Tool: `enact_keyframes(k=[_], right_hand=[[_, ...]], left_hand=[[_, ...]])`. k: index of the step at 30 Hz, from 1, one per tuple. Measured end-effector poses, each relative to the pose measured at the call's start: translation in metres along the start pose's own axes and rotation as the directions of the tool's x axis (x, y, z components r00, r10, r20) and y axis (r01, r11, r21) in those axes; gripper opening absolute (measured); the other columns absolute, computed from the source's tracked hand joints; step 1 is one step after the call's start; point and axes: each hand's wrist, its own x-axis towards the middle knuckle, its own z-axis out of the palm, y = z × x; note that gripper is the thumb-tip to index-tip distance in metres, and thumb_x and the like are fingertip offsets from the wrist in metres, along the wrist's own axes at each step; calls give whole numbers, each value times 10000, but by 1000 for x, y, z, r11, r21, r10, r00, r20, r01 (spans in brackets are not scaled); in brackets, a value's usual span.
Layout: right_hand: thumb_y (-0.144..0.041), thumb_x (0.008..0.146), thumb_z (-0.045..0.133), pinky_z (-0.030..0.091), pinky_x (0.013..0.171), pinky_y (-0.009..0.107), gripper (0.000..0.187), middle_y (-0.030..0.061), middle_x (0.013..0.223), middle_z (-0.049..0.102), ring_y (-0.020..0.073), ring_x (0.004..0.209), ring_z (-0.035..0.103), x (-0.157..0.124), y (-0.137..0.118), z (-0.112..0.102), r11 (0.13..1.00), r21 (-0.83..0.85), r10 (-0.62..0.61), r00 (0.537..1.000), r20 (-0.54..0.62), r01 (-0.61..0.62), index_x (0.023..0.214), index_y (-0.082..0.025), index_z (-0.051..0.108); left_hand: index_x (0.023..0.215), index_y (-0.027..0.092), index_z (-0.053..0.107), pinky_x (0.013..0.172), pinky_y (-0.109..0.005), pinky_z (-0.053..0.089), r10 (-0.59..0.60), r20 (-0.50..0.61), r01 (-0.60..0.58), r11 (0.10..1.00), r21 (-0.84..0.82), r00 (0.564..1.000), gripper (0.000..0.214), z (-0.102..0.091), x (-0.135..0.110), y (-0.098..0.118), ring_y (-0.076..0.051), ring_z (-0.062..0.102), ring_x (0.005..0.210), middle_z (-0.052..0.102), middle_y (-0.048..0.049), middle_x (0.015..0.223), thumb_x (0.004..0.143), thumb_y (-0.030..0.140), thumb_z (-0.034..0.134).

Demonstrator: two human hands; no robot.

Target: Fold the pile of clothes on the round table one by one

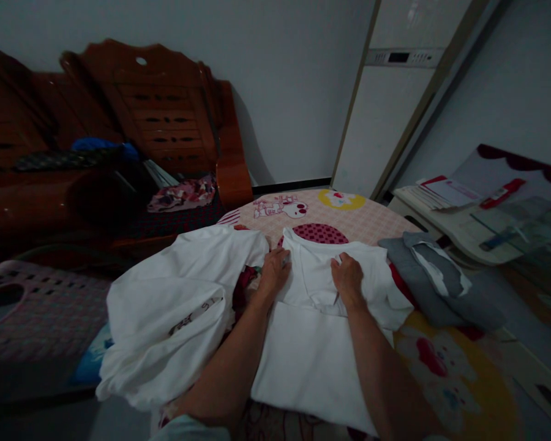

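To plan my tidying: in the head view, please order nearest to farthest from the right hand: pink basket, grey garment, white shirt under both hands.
1. White shirt: under the right hand.
2. Grey garment: to the right.
3. Pink basket: far left.

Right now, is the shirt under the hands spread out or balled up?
Mostly spread out: the white shirt lies broadly flat, rumpled between left hand and right hand.

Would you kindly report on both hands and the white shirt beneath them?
Left hand, right hand on white shirt. Shirt laid across table. Rumpled white garment close at left.
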Motion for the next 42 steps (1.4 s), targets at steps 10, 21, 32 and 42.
enact_keyframes(k=[10,21,32,42], right_hand=[[-244,767,559,388,676,289,237,78,885,715,218,804,620,-2,21,-12,996,13,86,996,-6,-86,947,-207,709],[-201,718,549,388,662,269,151,49,772,681,191,724,590,-1,18,-5,996,89,22,999,-43,-18,808,-199,670],[-202,741,566,401,685,268,142,59,840,720,194,770,626,-2,17,-5,996,76,45,999,10,-45,831,-210,675],[-195,808,569,419,715,276,160,68,866,727,201,814,648,0,19,-3,1000,16,-2,999,43,1,903,-210,696]], left_hand=[[1180,126,633,1107,-408,402,16,2,-16,1000,14,1000,372,4,0,-3,-244,532,1259,597,-154,1307,811,166,608],[1083,180,663,1004,-373,485,-4,-33,3,1000,-19,999,312,-4,25,-4,-214,621,1102,684,-89,1144,782,126,602],[1198,107,615,987,-332,467,-174,11,172,980,96,985,338,-9,107,11,-236,620,1116,672,-154,1149,877,111,508],[1166,111,610,912,-351,491,-223,-2,221,965,142,975,352,-8,101,19,-238,629,1056,658,-163,1128,895,50,394]])
